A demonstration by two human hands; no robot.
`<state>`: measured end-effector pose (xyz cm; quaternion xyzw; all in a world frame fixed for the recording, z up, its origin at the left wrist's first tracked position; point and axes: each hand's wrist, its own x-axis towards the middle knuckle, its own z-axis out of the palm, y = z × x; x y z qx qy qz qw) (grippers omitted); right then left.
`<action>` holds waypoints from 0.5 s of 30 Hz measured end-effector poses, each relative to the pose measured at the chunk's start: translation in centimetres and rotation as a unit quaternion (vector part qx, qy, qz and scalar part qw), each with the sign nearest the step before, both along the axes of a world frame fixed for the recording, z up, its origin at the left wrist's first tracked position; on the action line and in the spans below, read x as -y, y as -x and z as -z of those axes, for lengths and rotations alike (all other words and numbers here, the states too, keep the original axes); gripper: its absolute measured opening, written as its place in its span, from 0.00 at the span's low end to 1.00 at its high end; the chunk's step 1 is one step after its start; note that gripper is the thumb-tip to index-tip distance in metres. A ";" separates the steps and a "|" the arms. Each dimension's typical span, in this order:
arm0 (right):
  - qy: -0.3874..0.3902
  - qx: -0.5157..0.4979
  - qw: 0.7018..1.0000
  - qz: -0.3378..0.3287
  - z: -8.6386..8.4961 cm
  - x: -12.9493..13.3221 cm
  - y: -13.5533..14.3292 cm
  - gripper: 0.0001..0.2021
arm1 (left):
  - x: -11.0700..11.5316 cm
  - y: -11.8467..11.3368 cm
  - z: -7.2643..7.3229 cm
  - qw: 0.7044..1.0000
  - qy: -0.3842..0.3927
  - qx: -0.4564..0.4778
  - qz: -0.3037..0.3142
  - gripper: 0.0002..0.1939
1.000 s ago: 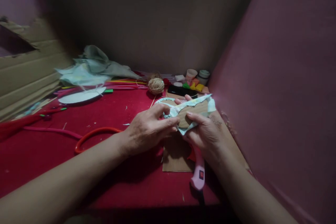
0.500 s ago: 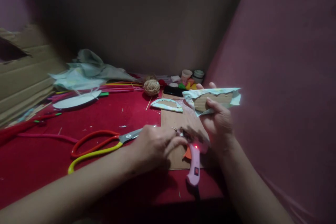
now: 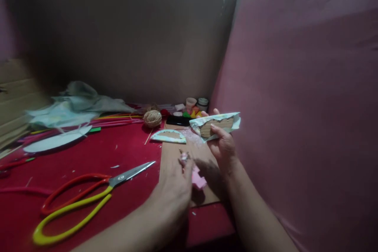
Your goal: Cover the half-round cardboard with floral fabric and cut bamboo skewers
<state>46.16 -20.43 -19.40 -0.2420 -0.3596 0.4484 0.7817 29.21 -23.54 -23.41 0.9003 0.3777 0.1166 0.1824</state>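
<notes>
Left hand on the glue gun, right hand on a cloth-edged piece

The person's right hand is clamped on a cloth-edged cardboard piece, thumb on the bare cardboard, raised above the right side of the bench. The left hand is closed around a pink glue gun, nozzle towards the far edge, above a brown board near the bench's front edge. A half-round piece lies across the board's far left corner. Scissors lie slightly open left of the board, handles towards the bench's near left corner. A twine ball sits near the far edge, beside a black object.
</notes>
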 end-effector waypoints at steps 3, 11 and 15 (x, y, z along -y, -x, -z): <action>-0.017 0.006 1.000 -0.021 0.1 0.0 0.0 0.31 | -1.7 2.8 2.0 0.998 -0.029 0.060 -0.010 0.33; -0.008 0.037 0.994 -0.106 0.6 0.6 0.6 0.27 | -2.8 2.2 2.4 0.996 -0.076 -0.009 0.050 0.28; 0.002 0.058 0.991 -0.123 0.5 0.9 0.7 0.26 | -3.4 -0.2 0.7 0.989 -0.097 -0.008 0.111 0.26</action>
